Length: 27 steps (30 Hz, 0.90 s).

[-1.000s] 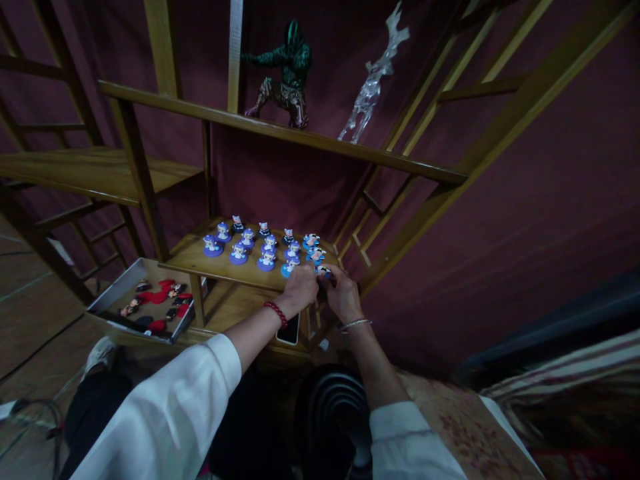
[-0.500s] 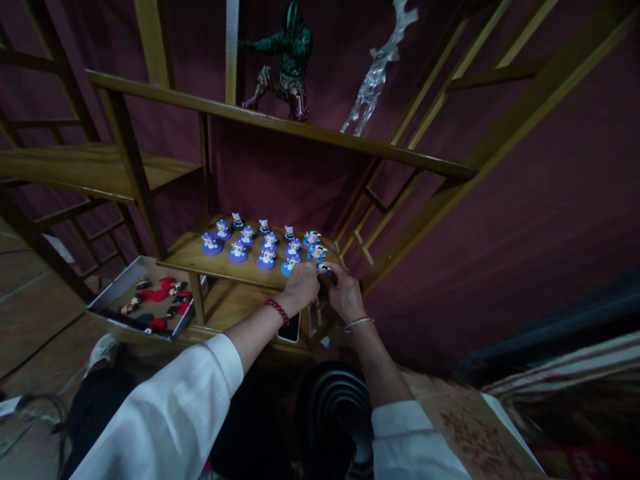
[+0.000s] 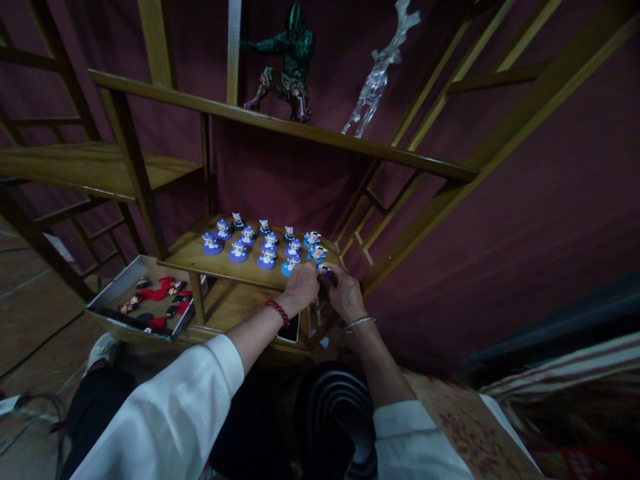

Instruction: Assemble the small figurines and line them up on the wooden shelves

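Note:
At the front right corner of a low wooden shelf [image 3: 175, 257], both my hands close around a small blue, white and black figurine [image 3: 325, 270]. My right hand [image 3: 345, 293] grips it from the right with bent fingers. From the left, my left hand [image 3: 303, 285] has its fingers curled against it; their tips are mostly hidden. Just behind stand similar blue-based figurines [image 3: 317, 253]. Left of them are several purple-based figurines [image 3: 239, 251] in rows, with a few dark-based ones [image 3: 264, 227] at the back.
A shallow box [image 3: 113, 287] of red and black figurines sits at the lower left. Under the shelf's front edge lies a phone [image 3: 289, 330]. On the upper shelf [image 3: 200, 103] stand a dark green figure [image 3: 290, 67] and a clear deer statue [image 3: 375, 80]. Slatted wood frames the right side.
Both hands stay at the same figurine with hardly any movement. The view has shifted very slightly, and the figurines stand where they were.

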Motion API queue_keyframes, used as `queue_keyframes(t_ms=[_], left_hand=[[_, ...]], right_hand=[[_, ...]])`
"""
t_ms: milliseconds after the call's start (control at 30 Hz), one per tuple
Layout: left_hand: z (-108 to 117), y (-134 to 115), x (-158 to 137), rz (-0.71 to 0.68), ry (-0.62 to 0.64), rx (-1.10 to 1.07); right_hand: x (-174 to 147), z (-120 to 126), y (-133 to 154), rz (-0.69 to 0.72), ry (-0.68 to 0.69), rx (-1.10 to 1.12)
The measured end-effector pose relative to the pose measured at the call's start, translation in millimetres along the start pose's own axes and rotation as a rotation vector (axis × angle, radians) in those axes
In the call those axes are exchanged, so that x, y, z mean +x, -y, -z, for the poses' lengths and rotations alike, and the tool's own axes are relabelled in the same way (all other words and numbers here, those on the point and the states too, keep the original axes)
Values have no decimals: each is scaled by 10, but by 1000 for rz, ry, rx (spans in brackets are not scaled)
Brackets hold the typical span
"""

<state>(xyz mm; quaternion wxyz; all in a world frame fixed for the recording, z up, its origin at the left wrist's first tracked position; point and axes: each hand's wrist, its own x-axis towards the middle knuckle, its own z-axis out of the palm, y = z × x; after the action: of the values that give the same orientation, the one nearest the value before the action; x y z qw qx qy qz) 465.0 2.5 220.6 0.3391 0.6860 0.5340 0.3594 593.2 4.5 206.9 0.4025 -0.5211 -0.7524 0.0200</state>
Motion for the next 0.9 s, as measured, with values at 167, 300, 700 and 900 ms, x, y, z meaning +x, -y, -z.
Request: queue_keyframes(t_ms=[167,300,700,900], left_hand=[[2,-20,-41,-44,-7,57],[19,-55,-111,-61,-61,67],[-61,101,-231,138,107,-349],[-118,29,-286,179,131,-520]], right_hand=[[-22,7,18,-9,13,38],[-65,1,48,-49,-12,80],[-77,-49,14,-162,-18,154],[-70,-45,-19,-195,2,184]])
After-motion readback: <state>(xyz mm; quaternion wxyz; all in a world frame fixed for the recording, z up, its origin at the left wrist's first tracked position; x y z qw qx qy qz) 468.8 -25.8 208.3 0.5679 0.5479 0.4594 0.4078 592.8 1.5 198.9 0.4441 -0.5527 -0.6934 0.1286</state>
